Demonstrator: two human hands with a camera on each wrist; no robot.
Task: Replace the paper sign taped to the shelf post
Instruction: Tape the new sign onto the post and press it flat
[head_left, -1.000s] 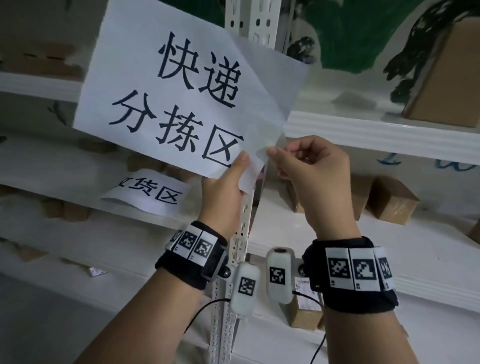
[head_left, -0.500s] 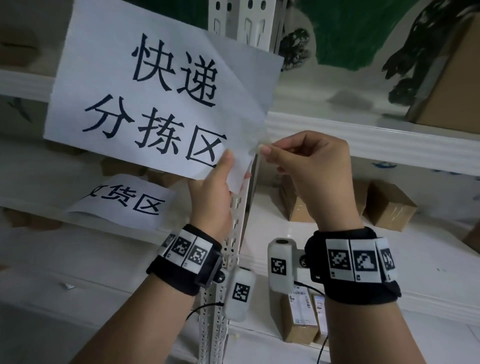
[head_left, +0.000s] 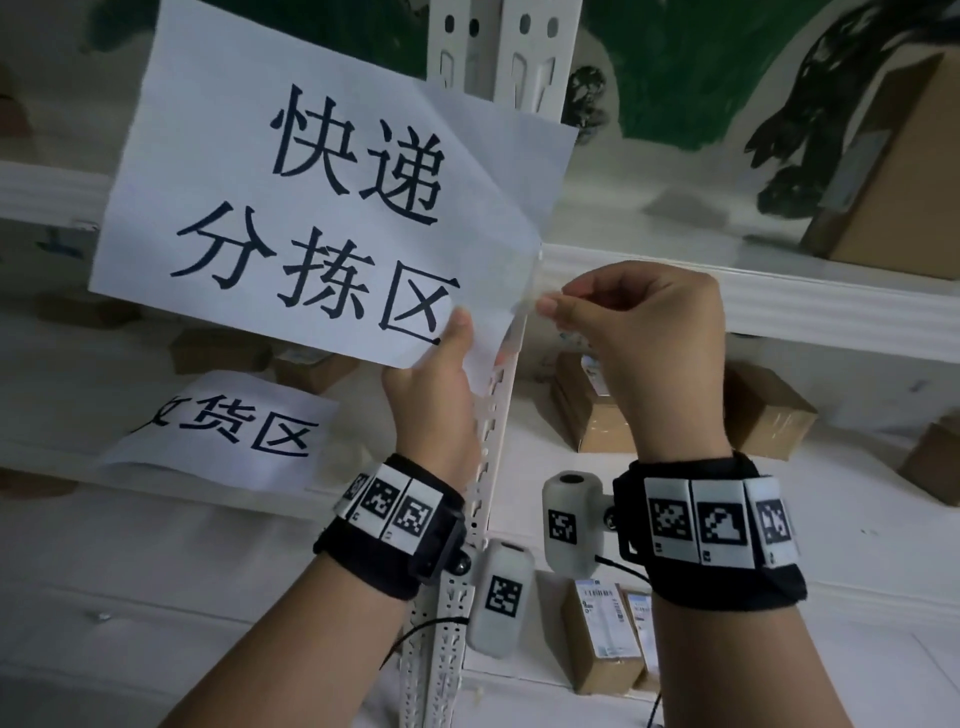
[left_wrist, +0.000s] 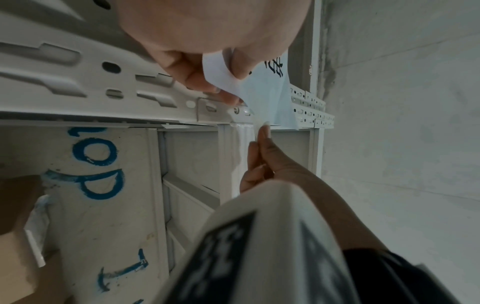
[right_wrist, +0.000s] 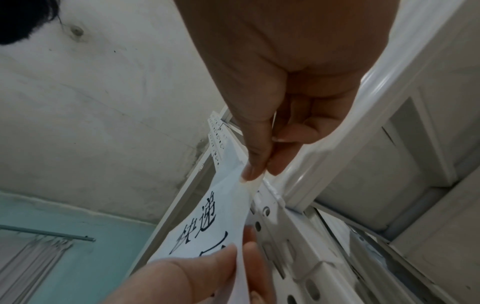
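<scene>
Sign: we see the paper sign (head_left: 311, 208) in front of the shelf post (head_left: 498, 395), its long axis running roughly sideways and tilted, right end lower; the printed face points toward us.
Sign's right part: creased, with a flap folded back toward the post.
Tape: a clear tape strip (head_left: 527, 306) runs from the sign's right edge down along the post.
Left hand: our left hand (head_left: 436, 395) reaches up from below, thumb on the printed face, fingers behind, pinching the sign's lower right corner.
Right hand: our right hand (head_left: 649, 332) is raised just right of the post, fingers curled, thumb and forefinger nipping the tape strip at the sign's edge.
Second sign: we see another printed sheet (head_left: 223, 431) lying flat on the shelf (head_left: 156, 519) to the left, below the held sign.
Shelf contents: cardboard boxes (head_left: 769, 415) sit on the middle shelf right of the post; labelled boxes (head_left: 602, 634) stand on the shelf below; a large box (head_left: 893, 176) is on the upper shelf.
</scene>
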